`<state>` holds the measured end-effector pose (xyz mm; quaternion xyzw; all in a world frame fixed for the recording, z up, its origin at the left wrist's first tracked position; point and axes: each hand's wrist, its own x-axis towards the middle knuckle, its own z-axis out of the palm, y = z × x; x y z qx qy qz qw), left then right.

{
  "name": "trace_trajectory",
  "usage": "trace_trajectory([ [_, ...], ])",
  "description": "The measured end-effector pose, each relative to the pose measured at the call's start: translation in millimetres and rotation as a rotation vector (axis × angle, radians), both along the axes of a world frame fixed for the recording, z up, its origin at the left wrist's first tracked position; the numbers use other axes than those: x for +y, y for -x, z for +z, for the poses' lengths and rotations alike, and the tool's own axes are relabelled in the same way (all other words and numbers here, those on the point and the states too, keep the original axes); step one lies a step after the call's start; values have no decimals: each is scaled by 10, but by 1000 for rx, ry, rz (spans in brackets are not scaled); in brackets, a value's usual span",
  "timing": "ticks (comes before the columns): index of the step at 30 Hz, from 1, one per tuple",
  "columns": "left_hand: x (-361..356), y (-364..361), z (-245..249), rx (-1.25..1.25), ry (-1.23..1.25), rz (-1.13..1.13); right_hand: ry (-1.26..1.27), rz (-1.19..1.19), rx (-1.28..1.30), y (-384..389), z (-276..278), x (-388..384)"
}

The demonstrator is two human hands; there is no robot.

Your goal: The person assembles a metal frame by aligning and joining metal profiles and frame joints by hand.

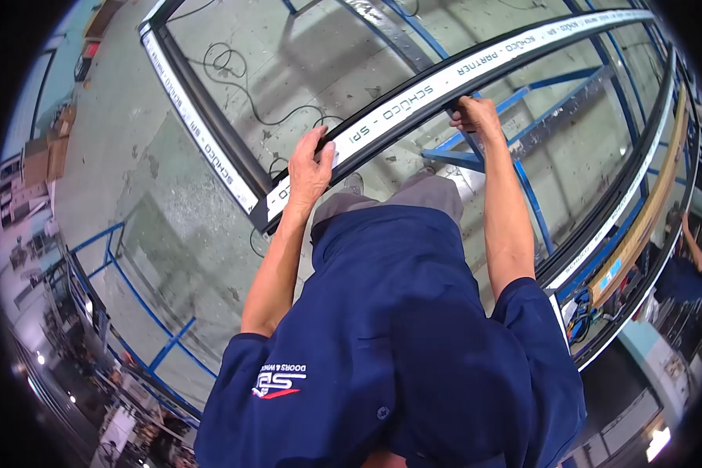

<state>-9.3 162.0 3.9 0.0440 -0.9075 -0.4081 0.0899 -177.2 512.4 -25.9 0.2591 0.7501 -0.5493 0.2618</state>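
A large window or door frame (pixel 398 108) lies across in front of me, its dark profiles covered with white printed protective tape. My left hand (pixel 310 169) rests on the near profile close to its left corner, fingers stretched forward over the tape and thumb apart. Farther right, my right hand (pixel 476 118) is at the near edge of the same profile. Its fingers are curled together against the black edge strip (pixel 452 103). Whatever lies between those fingertips is hidden.
Blue metal stands (pixel 515 117) support the frame from below. A black cable (pixel 249 97) loops over the grey floor. Another taped frame (pixel 600 242) and a wooden bar (pixel 643 226) run along the right, where another person (pixel 682 269) stands. Another blue rack (pixel 144 312) is at left.
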Motion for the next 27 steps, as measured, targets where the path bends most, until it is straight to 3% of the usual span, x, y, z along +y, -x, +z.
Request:
trace_trajectory([
  [2,-124,-140,27,31,146,-76,-7,-4,8,-14,-32,-25],
  [5,-111,-526,72,-21,471,6,5,-34,108,-43,-131,-8],
  [9,47,-650,96,37,477,131,-34,-11,164,-91,-195,-23],
  [11,201,-656,133,181,383,-92,-47,-17,181,-96,-179,-29],
  [13,297,-578,6,263,400,-573,-40,-36,199,-106,-200,-32],
  [16,645,-410,-86,-131,268,-670,-47,-16,223,-83,-215,-26],
  [19,849,-260,-168,-144,386,-544,-59,-27,234,-107,-233,-9],
  [23,906,-302,-201,-203,809,-588,-93,-35,265,-120,-249,-37],
  [27,955,-309,-176,-176,1029,-594,-179,-19,327,-103,-275,-46],
])
